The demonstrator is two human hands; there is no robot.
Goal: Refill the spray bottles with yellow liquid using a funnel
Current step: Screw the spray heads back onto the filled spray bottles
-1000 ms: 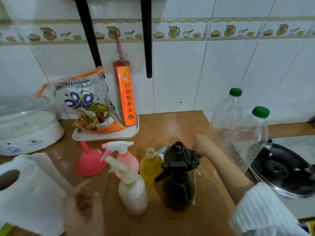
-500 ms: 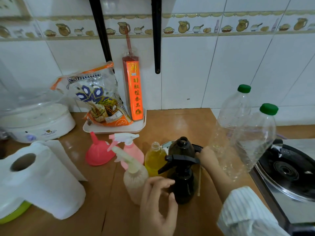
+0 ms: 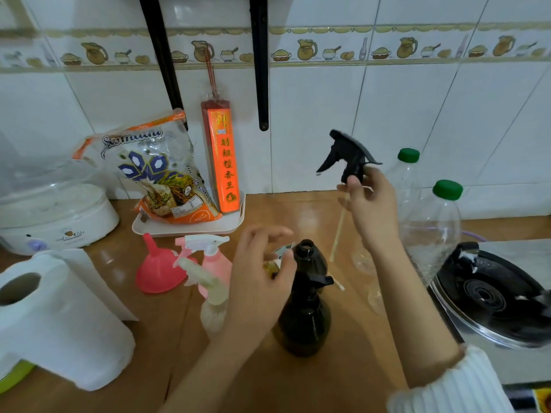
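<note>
Your right hand [image 3: 368, 201] grasps the black spray head [image 3: 347, 155] by its collar, raised above the tabletop [image 3: 298, 210] with its pale dip tube [image 3: 338, 231] hanging down. Your left hand [image 3: 259, 278] hovers with its grip released, fingers loosely spread, just beside the open neck of the rear dark bottle [image 3: 308, 254]. A second dark spray bottle [image 3: 304, 317] stands in front, capped. The pink funnel [image 3: 158, 268] sits mouth-down to the left, next to the pink spray bottle [image 3: 213, 257] and the white spray bottle [image 3: 211, 299].

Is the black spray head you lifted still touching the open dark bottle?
Apart. The head view shows the right hand holding the black spray head high above the open dark bottle, its tube hanging beside the neck.
</note>
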